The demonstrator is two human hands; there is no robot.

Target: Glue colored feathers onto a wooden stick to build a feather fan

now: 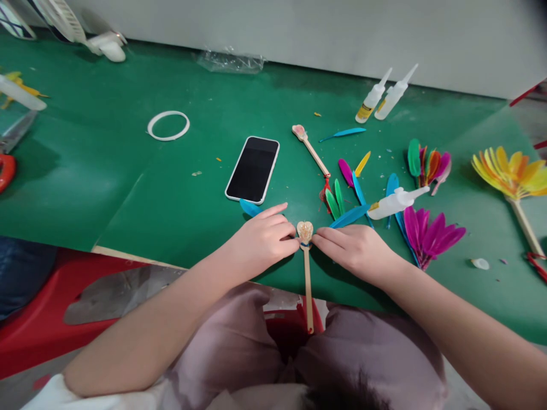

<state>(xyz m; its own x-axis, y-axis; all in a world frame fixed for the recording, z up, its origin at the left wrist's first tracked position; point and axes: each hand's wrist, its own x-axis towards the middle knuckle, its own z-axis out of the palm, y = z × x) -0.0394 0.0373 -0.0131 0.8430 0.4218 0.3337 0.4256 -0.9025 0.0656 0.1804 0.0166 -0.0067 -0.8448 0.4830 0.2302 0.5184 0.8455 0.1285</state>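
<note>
A wooden stick with a heart-shaped head [305,230] points toward me, its lower end past the table edge. The head has a glossy, glue-like coating, and a thin blue band crosses its neck. At the left of the head, my left hand [270,238] is closed with fingertips at the neck, index finger raised. My right hand [352,246] pinches at the right side of the same neck. From behind my left hand a blue feather [249,208] sticks out; another blue feather [351,216] rises beside my right fingers. Whether the fingers also grip these feathers is hidden.
A phone [253,169] lies ahead on the green table [85,148]. To the right are a lying glue bottle [391,204], two standing glue bottles [387,99], magenta feathers [429,230], a yellow feather fan [513,173] and another wooden stick [314,154]. Scissors [6,171] lie far left.
</note>
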